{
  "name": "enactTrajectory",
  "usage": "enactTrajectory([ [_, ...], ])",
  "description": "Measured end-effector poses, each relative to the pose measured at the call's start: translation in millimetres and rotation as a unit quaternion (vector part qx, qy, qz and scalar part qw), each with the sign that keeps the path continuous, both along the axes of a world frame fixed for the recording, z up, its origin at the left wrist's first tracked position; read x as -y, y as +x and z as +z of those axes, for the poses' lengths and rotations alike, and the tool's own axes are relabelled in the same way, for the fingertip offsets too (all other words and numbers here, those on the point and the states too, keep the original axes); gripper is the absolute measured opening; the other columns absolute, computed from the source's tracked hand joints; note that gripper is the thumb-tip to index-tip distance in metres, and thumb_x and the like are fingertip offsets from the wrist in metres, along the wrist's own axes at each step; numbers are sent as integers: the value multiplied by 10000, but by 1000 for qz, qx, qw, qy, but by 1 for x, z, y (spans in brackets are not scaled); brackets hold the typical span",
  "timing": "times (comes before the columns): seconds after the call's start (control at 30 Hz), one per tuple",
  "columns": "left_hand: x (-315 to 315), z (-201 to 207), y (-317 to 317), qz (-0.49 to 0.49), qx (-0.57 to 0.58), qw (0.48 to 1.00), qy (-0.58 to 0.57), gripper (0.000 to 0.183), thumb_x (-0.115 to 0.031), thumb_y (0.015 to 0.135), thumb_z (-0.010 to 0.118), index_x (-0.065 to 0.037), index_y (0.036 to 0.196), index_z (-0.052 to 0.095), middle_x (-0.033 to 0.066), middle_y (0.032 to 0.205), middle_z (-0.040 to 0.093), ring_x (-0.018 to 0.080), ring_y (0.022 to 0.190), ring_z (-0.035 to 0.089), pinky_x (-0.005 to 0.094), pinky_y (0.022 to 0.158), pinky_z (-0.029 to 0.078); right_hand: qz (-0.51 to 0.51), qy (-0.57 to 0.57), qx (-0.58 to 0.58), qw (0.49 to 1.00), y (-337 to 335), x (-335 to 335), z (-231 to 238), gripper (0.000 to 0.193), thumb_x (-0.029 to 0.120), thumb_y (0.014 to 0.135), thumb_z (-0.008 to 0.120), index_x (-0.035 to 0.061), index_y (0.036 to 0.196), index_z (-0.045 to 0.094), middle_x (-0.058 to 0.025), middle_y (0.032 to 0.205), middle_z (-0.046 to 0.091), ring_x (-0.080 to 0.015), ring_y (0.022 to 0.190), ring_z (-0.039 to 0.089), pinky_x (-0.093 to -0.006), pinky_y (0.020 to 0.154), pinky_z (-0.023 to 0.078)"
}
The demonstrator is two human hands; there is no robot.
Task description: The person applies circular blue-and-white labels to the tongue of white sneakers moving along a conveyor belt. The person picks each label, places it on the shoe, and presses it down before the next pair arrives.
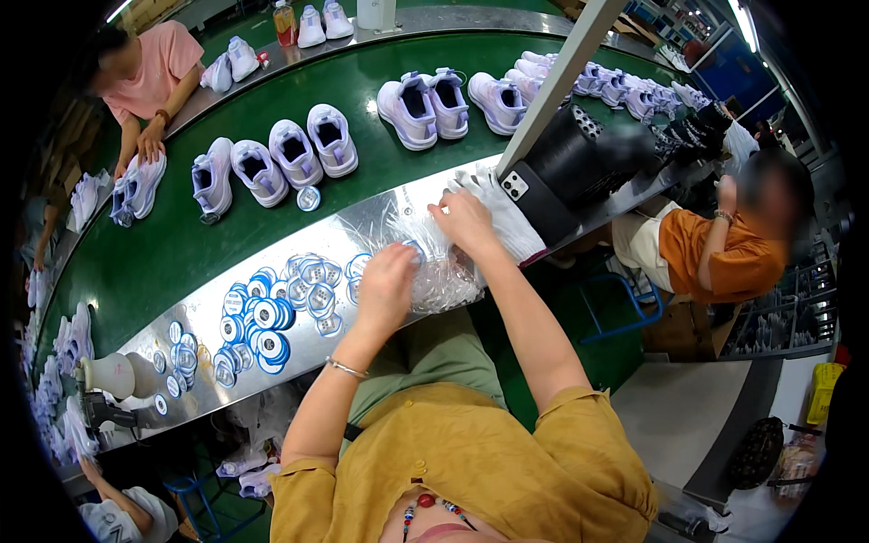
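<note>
My left hand (387, 288) is closed, with the blue-and-white edge of a round tag (415, 251) showing at its fingertips. My right hand (464, 222) has its fingers pinched together above a bundle of thin clear plastic strands (442, 282); whatever they grip is too fine to make out. The bundle lies on the metal ledge (204, 315) between and below my hands. Left of my left hand, several clear-wrapped round tags (320, 300) are strewn beside a pile of blue-rimmed round tags (268, 314). A folded white cloth (507, 217) sits just right of my right hand.
Pairs of white-and-lilac sneakers (295, 154) stand along the green conveyor belt (353, 195). A phone (516, 186) rests by a black bag (566, 154), near a slanted metal post (561, 77). One co-worker (167, 68) handles shoes across the belt; another (715, 240) sits at right.
</note>
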State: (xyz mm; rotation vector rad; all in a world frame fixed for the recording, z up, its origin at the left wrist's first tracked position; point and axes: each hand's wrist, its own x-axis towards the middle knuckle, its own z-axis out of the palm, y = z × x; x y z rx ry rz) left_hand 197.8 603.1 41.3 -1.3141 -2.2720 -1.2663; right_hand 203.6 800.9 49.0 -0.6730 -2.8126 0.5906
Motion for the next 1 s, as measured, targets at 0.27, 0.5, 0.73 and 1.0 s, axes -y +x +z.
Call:
enactTrajectory([
  [0.27, -28, -5, 25, -63, -42, 985, -153, 463, -217, 834, 618, 33, 1209, 512, 213, 1303, 477, 355, 1246, 425, 433, 1034, 343, -16, -193, -143, 971, -8, -10, -26, 165, 173, 774, 625, 13, 762, 659, -141, 797, 636, -265, 759, 625, -379, 665, 488],
  [0.5, -29, -16, 31, -75, -20, 980, -186, 510, -255, 848, 603, 40, 1245, 479, 218, 1363, 414, 351, 1279, 386, 422, 1059, 317, -61, -201, -428, 879, 3, -10, -16, 47, 19, 792, 626, 1, 752, 607, -72, 778, 527, -166, 652, 505, -272, 574, 411],
  [0.73, -32, -22, 34, -66, -18, 980, -187, 533, -280, 868, 572, 61, 1264, 466, 226, 1354, 429, 344, 1290, 378, 416, 1064, 309, -20, -264, -415, 870, -13, -10, -19, 62, 52, 841, 609, 6, 801, 596, -37, 824, 577, -122, 724, 525, -254, 622, 419],
  [1.0, -37, -24, 37, -54, -18, 985, -162, 523, -280, 867, 575, 59, 1252, 473, 221, 1336, 449, 342, 1288, 381, 415, 1060, 314, -45, -339, -492, 801, -17, -10, 38, 123, 123, 942, 519, 9, 904, 547, -77, 824, 646, -131, 733, 594, -251, 692, 475],
])
